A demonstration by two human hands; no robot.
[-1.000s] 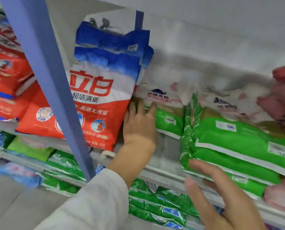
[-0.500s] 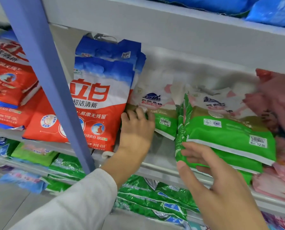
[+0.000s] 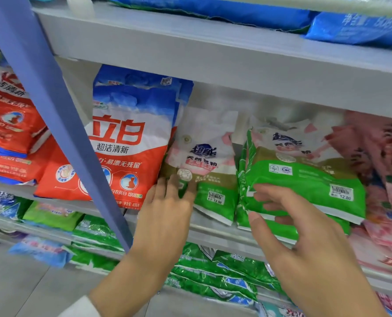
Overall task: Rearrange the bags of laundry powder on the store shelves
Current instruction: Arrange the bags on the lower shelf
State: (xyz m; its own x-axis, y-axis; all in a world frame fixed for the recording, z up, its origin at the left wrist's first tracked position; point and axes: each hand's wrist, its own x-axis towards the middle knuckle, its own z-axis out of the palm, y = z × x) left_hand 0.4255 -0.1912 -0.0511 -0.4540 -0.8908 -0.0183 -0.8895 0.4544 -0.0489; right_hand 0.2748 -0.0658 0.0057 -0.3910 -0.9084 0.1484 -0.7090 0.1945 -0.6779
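On the middle shelf (image 3: 213,234) a red, white and blue laundry powder bag (image 3: 131,143) stands upright at the left. Right of it leans a green and white bag (image 3: 211,170), and further right lies a stack of green and white bags (image 3: 304,179). My left hand (image 3: 167,213) reaches in with straight fingers touching the lower left corner of the leaning green bag. My right hand (image 3: 288,227) grips the front left edge of the stack, fingers curled over its top and thumb below.
A blue shelf upright (image 3: 60,124) crosses the left foreground. Red bags (image 3: 10,124) lie beyond it. Pink bags (image 3: 382,170) fill the right end. Blue bags (image 3: 236,12) sit on the upper shelf, green bags (image 3: 215,277) on the lower one.
My right hand rose from the shelf edge and closed on the stack of green bags. My left hand stayed at the leaning green bag, fingers shifting slightly right. The view tilted up.
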